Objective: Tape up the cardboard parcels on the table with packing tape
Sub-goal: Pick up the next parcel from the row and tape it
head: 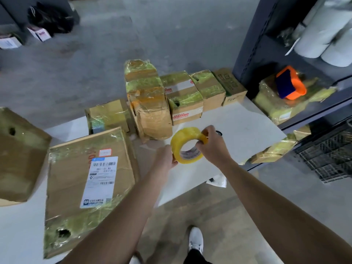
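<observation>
Got the packing tape roll (178, 142) up over the table (238, 130), hole facing me. My left hand (165, 159) grips its left rim, my right hand (213, 147) pinches the top edge, hunting the end I guess. The flat labelled parcel (76, 180) lies just left.

White rolls (323, 29) lie in the dark shelf rack (253, 44), and perhaps a black bag (49, 20) on the floor (171, 35).

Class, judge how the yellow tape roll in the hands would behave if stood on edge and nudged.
The tape roll is a round ring, so on edge it would probably roll across the table. Pinched by the left hand and right hand, it looks unsquashed: likely stiff. Its gloss suggests slipperiness.
</observation>
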Demonstrator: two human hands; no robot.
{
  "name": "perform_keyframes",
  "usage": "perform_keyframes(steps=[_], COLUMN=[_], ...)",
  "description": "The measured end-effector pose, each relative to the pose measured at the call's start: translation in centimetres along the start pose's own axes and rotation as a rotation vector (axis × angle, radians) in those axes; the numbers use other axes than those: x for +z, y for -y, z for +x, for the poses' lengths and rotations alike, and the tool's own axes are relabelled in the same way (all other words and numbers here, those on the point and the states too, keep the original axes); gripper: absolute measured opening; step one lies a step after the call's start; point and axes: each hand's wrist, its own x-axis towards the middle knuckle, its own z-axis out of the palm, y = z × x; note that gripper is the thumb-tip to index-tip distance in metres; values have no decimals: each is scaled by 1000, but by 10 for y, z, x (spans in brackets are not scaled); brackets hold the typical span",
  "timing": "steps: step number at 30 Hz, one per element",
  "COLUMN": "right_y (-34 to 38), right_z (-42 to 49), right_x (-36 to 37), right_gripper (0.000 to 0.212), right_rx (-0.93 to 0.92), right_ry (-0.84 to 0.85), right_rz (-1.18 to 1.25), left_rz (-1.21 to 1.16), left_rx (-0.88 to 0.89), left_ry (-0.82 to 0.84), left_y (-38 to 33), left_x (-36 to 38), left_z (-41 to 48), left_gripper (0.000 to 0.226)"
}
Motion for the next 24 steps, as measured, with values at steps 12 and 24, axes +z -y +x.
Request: perform_keyframes(steps=[12, 24], right_y=[102, 150], right_z=[-77, -121], right_x=[23, 66], right_gripper=[38, 44], right_rx=[-211, -298], right_ry=[-141, -220], right_rz=[-31, -44], left_rz=[47, -136], left_rx=[97, 185], left_ry=[133, 265], left_y=[-17, 1], left_x=[-101, -198], left_z=[-54, -61], left_gripper=[73, 46])
